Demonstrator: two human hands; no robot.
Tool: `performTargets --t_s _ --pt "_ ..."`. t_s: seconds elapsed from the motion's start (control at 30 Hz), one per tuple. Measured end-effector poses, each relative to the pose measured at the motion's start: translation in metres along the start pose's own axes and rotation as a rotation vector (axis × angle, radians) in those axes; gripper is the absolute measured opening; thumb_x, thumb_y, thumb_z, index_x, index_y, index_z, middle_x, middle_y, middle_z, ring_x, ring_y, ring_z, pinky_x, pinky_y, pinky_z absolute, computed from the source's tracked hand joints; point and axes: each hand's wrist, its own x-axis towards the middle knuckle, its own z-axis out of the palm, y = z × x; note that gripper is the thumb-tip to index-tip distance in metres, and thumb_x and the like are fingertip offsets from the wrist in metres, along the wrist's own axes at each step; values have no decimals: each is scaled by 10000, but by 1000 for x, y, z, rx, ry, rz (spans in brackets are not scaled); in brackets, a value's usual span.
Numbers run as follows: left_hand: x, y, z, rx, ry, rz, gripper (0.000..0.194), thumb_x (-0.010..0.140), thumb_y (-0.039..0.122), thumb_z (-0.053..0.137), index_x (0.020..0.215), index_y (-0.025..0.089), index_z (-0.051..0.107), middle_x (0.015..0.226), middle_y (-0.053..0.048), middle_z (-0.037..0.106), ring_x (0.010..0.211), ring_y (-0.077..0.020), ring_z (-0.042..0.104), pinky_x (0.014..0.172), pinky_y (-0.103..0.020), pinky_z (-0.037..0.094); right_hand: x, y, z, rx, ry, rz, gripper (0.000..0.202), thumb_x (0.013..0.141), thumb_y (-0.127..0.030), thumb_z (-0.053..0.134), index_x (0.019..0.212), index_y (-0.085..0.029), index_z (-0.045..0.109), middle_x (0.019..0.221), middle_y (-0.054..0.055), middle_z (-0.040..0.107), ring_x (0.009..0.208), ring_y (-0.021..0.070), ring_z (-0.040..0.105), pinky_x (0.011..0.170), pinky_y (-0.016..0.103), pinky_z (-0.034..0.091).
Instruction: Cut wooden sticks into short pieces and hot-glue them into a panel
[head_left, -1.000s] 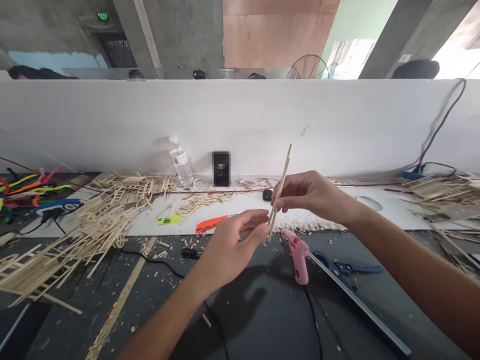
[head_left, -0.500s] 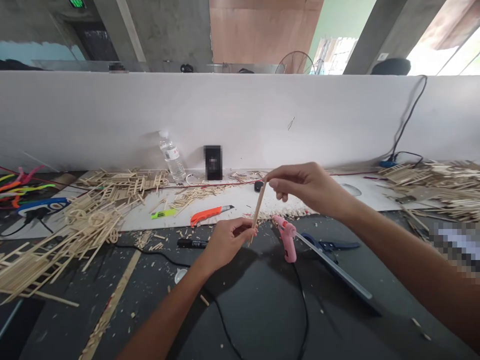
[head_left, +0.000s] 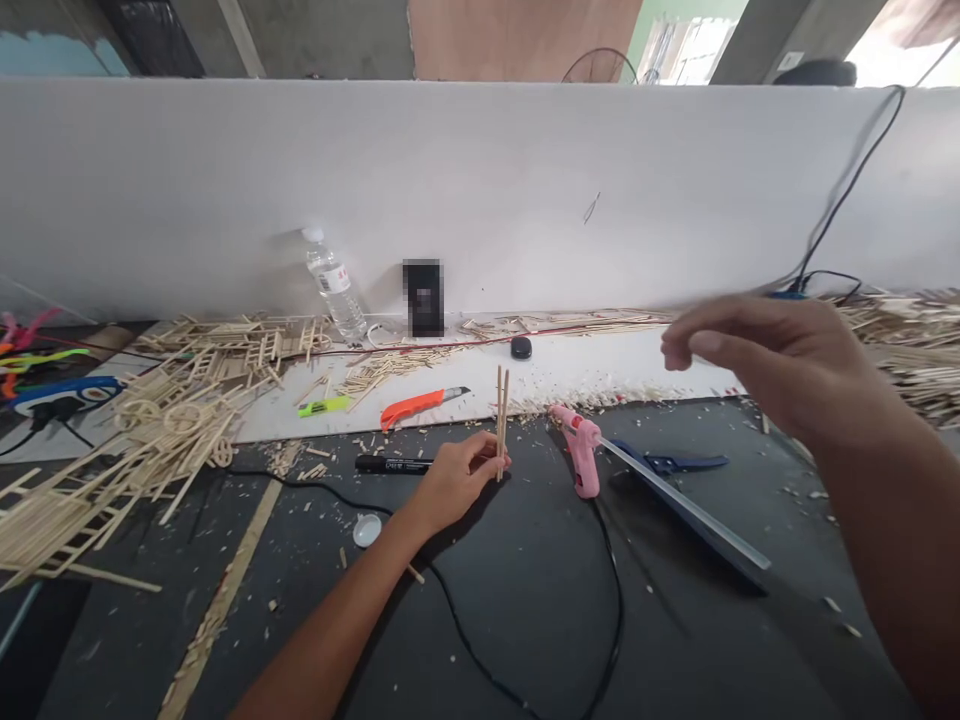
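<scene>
Near the middle of the table, my left hand (head_left: 459, 482) pinches two thin wooden sticks (head_left: 502, 420) that stand nearly upright, side by side. Raised over the right side is my right hand (head_left: 787, 365), its fingers loosely bent with no object visible in them; it is a little blurred. Between the two hands, a pink glue gun (head_left: 583, 455) rests on the dark tabletop, a long clear glue stick (head_left: 690, 505) running out of its back. Beside my left wrist lies a black marker (head_left: 390, 464).
An orange cutter knife (head_left: 412, 408) and a yellow-green highlighter (head_left: 322, 406) lie on a white board strip. Stick frames (head_left: 150, 430) pile up at left, more sticks (head_left: 911, 350) at right. A water bottle (head_left: 336, 290) leans on the white partition. Blue-handled pliers (head_left: 686, 462) sit behind the glue stick.
My right hand has let go of the stick tops and moved right, away from my left hand. The sticks stay in my left hand, now more upright. The view has tilted down.
</scene>
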Motion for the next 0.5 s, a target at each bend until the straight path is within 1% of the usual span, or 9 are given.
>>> performTargets --t_s 0.07,0.1,0.13,0.2,0.23,0.3,0.37,0.43,0.5 --pt "1 -2 0 -2 -8 -4 185 953 346 572 1002 207 683 945 -34 767 887 -187 720 840 -293 547 -17 30 -5 -27 -42 67 223 883 -501 679 925 -302 771 852 26 728 831 224 675 785 395 552" --pt "1 -2 1 -1 -8 -5 187 951 351 577 1003 208 684 946 -36 767 888 -190 722 836 -295 551 -26 46 -5 -42 -109 132 235 882 -511 678 955 -308 772 903 26 743 854 232 683 808 399 552" --pt "1 -2 1 0 -7 -6 191 949 357 579 1004 208 685 946 -37 767 887 -191 724 831 -296 556 -34 60 -4 -52 -168 184 256 874 -529 680 980 -315 772 954 25 751 889 241 689 827 399 549" --pt "-1 -2 3 5 2 -6 206 955 366 569 1004 204 686 936 -41 766 870 -191 728 814 -296 568 -48 84 1 -60 -203 240 288 856 -555 690 978 -306 770 982 31 757 913 255 696 832 401 550" --pt "-1 -2 4 9 9 -6 215 961 368 557 1003 201 685 925 -43 764 851 -189 730 803 -296 575 -54 93 5 -62 -191 253 304 855 -566 686 967 -295 767 964 37 757 900 256 696 820 400 552" --pt "0 -1 5 25 29 -3 226 969 366 535 992 196 682 907 -48 763 818 -188 734 773 -298 588 -61 108 10 -68 -126 266 345 871 -591 647 931 -267 748 883 48 744 839 249 687 784 398 555" --pt "8 2 2 55 54 5 215 957 367 552 987 201 684 913 -55 766 811 -200 739 752 -308 598 -64 122 14 -88 -41 277 398 904 -616 571 930 -248 718 840 57 723 811 246 673 766 399 554" --pt "27 9 -5 102 75 22 191 921 371 615 992 212 694 927 -59 770 817 -218 741 749 -326 600 -66 136 15 -133 36 291 437 938 -622 489 970 -236 691 851 64 715 825 244 671 775 396 553" --pt "57 20 -14 157 87 41 180 903 362 649 995 215 698 908 -58 762 782 -219 732 740 -340 597 -67 150 13 -206 70 319 453 947 -612 465 1008 -221 685 875 72 723 842 247 678 792 398 549"
